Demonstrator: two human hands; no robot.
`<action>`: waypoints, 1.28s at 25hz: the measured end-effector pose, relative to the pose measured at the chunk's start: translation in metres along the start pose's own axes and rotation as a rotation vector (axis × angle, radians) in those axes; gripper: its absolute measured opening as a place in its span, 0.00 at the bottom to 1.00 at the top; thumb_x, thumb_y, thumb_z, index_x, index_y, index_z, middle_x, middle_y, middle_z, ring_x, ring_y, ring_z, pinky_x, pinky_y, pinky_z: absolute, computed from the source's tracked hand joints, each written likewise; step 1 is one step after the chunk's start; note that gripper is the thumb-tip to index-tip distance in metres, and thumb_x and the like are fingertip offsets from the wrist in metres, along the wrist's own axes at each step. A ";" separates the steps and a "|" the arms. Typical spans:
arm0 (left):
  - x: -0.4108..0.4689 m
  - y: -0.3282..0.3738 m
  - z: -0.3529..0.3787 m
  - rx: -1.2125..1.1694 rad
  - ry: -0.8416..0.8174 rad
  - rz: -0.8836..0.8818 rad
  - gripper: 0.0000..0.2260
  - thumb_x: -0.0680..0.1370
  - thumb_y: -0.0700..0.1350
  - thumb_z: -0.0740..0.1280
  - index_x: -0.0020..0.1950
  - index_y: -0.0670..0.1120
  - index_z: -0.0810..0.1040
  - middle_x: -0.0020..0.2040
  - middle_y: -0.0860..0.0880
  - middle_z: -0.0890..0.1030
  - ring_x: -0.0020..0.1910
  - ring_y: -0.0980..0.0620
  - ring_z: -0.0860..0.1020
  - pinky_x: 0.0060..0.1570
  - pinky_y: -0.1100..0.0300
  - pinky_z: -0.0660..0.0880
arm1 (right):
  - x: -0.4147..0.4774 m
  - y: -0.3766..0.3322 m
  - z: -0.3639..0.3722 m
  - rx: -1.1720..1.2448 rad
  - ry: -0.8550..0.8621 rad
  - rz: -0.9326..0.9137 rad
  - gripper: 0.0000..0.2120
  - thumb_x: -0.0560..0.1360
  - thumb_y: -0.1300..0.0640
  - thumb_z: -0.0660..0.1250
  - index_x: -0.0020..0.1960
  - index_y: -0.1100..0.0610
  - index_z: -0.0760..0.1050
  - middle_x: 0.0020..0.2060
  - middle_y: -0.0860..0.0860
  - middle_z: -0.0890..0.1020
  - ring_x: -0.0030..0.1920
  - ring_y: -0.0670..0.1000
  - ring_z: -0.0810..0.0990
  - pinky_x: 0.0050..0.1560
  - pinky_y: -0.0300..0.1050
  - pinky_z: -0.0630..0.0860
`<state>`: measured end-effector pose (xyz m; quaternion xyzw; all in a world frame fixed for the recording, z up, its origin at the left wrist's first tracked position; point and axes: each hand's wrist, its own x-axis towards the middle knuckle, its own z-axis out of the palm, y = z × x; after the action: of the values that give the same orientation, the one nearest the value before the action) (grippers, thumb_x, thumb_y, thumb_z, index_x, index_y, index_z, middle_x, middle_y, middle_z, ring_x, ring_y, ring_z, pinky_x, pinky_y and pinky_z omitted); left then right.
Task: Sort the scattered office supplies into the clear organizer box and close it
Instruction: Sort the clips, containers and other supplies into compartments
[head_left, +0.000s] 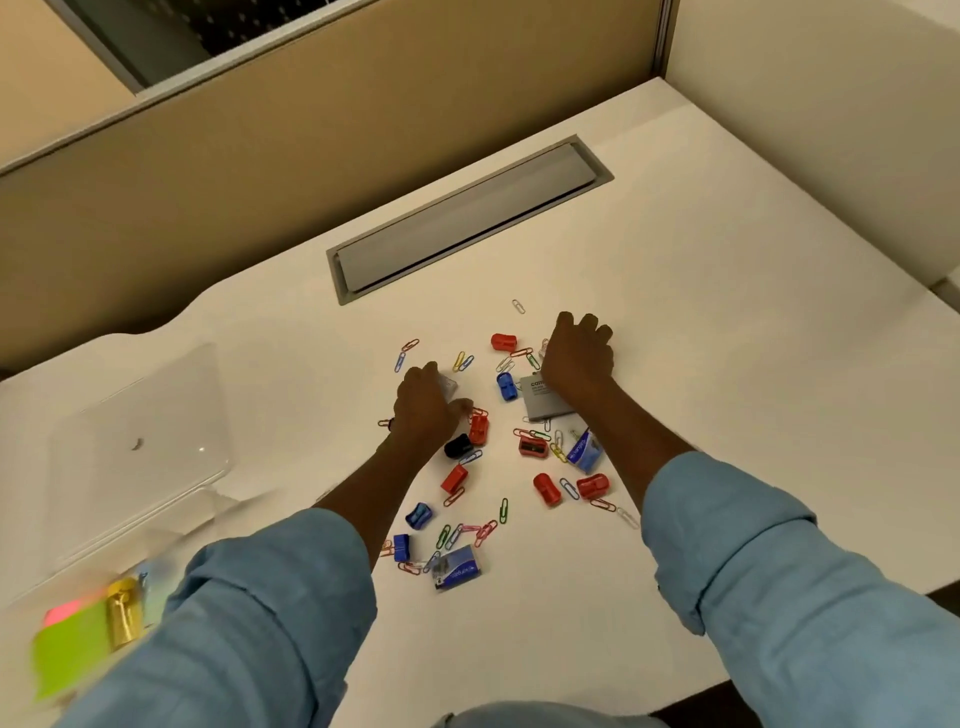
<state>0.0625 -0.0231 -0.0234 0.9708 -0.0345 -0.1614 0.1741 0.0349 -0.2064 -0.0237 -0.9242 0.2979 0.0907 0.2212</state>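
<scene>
The clear organizer box (145, 415) sits at the left of the worktop (727, 322), well apart from the scatter. Its lid looks raised, but that corner is blurred. In the near end of it I make out green sticky notes (67, 649) and something gold (124, 613).

The supplies lie in a loose patch between my forearms: coloured paper clips (503, 510), red pencil sharpeners (533, 447), a blue sharpener (418, 515), a black one (458, 447), two blue staple boxes (457, 567) and a grey box (545, 402). One paper clip (518, 306) lies alone on the far side.

My left hand (426, 410) is at the left edge of the patch, fingers curled over a small pale-grey piece (448, 385), thumb close to a red sharpener. My right hand (579, 358) rests over the far corner of the grey box, fingers bent down onto the worktop. Whether they hold anything I cannot tell.

Open worktop stretches right of my right hand and between the patch and the organizer box. The near edge cuts in at the lower right, and the far-left edge curves. Beyond the patch a grey cable hatch (467, 218) is set flush in the off-white surface. A beige partition (311, 114) stands along the far side, with a pale panel on the right.
</scene>
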 end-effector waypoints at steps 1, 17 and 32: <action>0.002 0.000 0.002 0.022 0.001 0.000 0.31 0.72 0.50 0.72 0.71 0.43 0.63 0.68 0.43 0.69 0.67 0.45 0.68 0.65 0.54 0.67 | 0.001 0.000 -0.002 -0.005 0.000 0.000 0.28 0.71 0.56 0.72 0.65 0.58 0.63 0.64 0.59 0.68 0.65 0.59 0.67 0.60 0.50 0.70; -0.020 0.006 -0.010 -0.365 0.138 0.106 0.27 0.71 0.46 0.73 0.68 0.49 0.70 0.66 0.48 0.73 0.64 0.49 0.71 0.66 0.54 0.69 | -0.053 -0.001 -0.002 0.320 0.066 0.001 0.20 0.80 0.56 0.57 0.71 0.54 0.63 0.66 0.62 0.63 0.62 0.63 0.70 0.58 0.51 0.74; -0.142 -0.167 -0.106 -0.361 0.380 0.117 0.25 0.64 0.41 0.78 0.59 0.45 0.75 0.54 0.48 0.73 0.53 0.52 0.73 0.52 0.62 0.72 | -0.169 -0.118 0.035 0.439 -0.139 -0.545 0.16 0.77 0.61 0.63 0.65 0.59 0.74 0.61 0.58 0.75 0.60 0.54 0.76 0.57 0.32 0.65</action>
<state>-0.0353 0.1861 0.0553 0.9333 -0.0279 0.0307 0.3567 -0.0331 -0.0180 0.0379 -0.8917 0.0372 0.0248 0.4505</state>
